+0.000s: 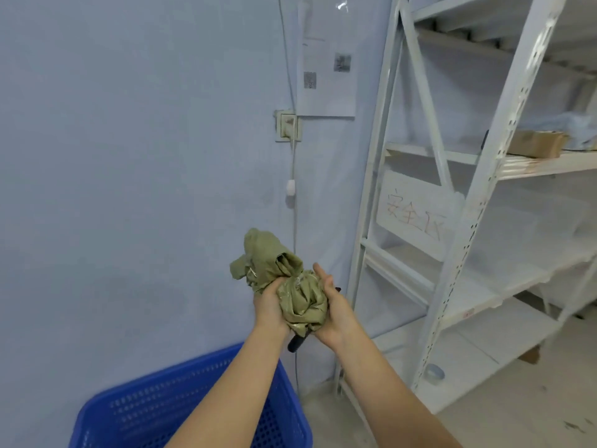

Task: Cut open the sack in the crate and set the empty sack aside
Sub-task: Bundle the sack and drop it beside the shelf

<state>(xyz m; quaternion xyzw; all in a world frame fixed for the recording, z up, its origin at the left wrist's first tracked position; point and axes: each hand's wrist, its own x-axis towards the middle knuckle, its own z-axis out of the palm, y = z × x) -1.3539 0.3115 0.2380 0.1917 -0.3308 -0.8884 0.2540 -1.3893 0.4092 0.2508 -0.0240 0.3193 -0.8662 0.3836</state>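
**Empty sack bundled above crate**

Pale blue wall ahead; white metal shelving rack (452,221) at right. The crumpled olive-green woven sack (284,279) sits chest-high, pressed between the left hand (268,305) and right hand (336,312), above the blue perforated plastic crate (135,415). Judged light, soft, compressible: grip the bundle's middle. A black handle (297,342) protrudes underneath. Open shelves offer room at right.
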